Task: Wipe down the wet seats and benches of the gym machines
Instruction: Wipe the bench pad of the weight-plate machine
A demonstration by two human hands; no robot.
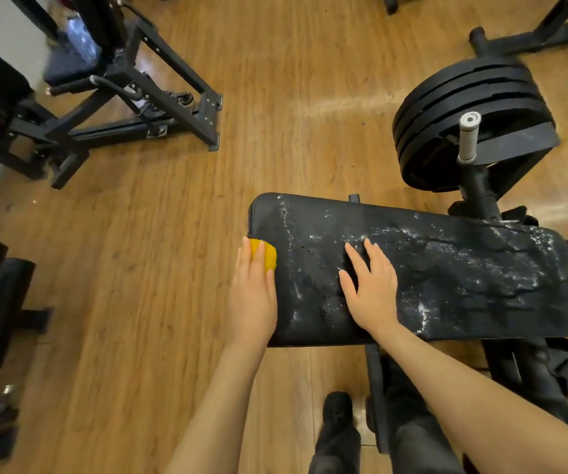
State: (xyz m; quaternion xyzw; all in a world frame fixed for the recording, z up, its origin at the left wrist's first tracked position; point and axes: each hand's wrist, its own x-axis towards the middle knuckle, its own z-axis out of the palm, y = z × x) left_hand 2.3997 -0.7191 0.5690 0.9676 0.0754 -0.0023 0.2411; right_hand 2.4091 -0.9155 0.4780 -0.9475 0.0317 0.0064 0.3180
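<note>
1. the bench pad (446, 268) was my landmark: a black tabletop, streaked with white wet patches over most of its surface, thickest toward the end nearest the weight plates (470, 121).
2. my left hand (252, 295) lay flat on the yellow cloth (269, 256) at the pad's end farthest from the plates, the grip pressed down on the cloth rather than curled round it. the cloth sat right at the pad's edge, partly over it.
3. my right hand (371, 292) rested palm down on the pad's middle, fingers spread apart, holding nothing.
4. risk as i judged it: with the cloth only pinned under flat fingers at the edge, a stroke off the end could have dropped it to the wooden floor (173, 234).
5. another risk: my bare right palm on wet vinyl could have slipped if i leaned on it, and it would have left prints on a wiped patch.
6. a third: pushing water off the pad could have wetted the floor by my shoe (337, 408), where i might have slid.
7. most of the cloth was hidden under my left hand, so i could not tell its size or how soaked it was.
8. the pad's far end by the plates was blurred, and its frame below was mostly hidden.
9. whether the white marks were water, foam or worn vinyl i could not make out.
</note>
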